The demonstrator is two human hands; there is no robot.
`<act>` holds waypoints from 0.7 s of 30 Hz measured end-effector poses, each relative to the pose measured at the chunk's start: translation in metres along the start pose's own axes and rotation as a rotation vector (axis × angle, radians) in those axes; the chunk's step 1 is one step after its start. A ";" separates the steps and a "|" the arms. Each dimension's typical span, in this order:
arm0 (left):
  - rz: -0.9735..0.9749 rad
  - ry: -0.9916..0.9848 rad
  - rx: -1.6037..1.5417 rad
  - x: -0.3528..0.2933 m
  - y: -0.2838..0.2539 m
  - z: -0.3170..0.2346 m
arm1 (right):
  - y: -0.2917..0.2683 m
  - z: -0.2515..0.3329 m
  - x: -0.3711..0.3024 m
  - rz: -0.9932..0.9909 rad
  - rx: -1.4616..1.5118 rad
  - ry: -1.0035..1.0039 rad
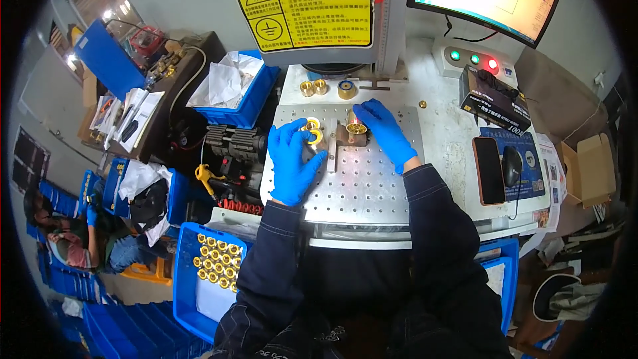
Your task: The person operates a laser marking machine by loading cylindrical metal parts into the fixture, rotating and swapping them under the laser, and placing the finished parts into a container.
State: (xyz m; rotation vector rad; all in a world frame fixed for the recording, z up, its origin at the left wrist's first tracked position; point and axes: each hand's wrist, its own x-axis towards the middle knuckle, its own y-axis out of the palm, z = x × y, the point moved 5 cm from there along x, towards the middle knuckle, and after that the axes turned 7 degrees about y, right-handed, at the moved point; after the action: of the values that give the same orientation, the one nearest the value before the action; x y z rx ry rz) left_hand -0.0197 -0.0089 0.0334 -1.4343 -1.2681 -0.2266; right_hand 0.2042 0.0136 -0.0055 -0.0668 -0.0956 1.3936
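Both my hands wear blue gloves and are over a perforated metal plate (372, 189). My left hand (292, 163) is closed at the fingertips on a brass ring-shaped fitting (315, 138); another brass piece shows just beyond it. With my right hand (385, 131) I grip a brass cylindrical fitting (356, 127) at a small brownish block (351, 138) on the plate. Its far side is partly hidden by my fingers. Between the two hands a narrow metal bar (331, 153) is fixed to the plate.
Behind the plate stand two brass fittings (313, 88) and a dark-centred ring (346, 90), below a grey machine head (392, 20). A phone (488, 170) and mouse (512, 166) lie right. A blue bin (188, 279) holds several brass fittings; another person (86, 239) sits far left.
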 end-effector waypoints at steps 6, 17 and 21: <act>0.075 0.044 -0.038 0.008 0.011 -0.007 | -0.006 0.000 0.005 -0.019 -0.187 -0.015; -0.155 0.082 -0.058 0.003 -0.007 0.005 | 0.016 0.004 0.000 0.025 -0.378 -0.304; -0.122 0.070 -0.115 0.004 -0.002 -0.002 | -0.002 0.001 -0.010 -0.130 -0.582 -0.355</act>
State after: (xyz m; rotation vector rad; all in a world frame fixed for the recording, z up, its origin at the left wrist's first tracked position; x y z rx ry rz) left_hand -0.0186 -0.0090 0.0381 -1.4346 -1.3033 -0.4348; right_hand 0.2046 0.0036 -0.0041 -0.2908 -0.7867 1.1986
